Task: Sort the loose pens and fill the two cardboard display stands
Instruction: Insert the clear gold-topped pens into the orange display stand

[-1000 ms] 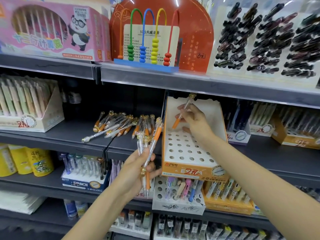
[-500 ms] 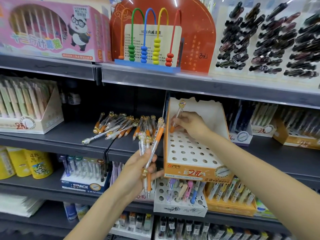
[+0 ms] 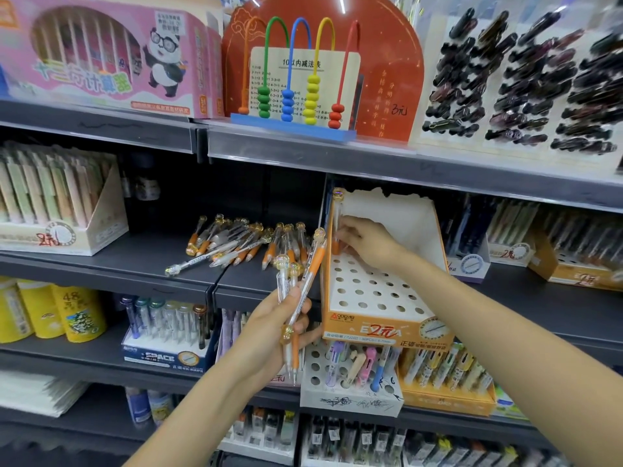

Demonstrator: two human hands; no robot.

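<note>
Grey shop shelving point(image 3: 101, 264) carries loose orange-grip pens point(image 3: 236, 241) left of the orange cardboard display stand point(image 3: 377, 298). Your right hand point(image 3: 367, 241) pinches one upright pen point(image 3: 337, 217) at its far-left hole; your left hand point(image 3: 269, 332) grips a pen bundle point(image 3: 300, 291).

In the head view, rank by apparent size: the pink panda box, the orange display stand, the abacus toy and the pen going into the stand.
1. pink panda box
2. orange display stand: close to the box in apparent size, and nearer the camera, so this order is unsure
3. abacus toy
4. pen, pinched by the right hand
</note>
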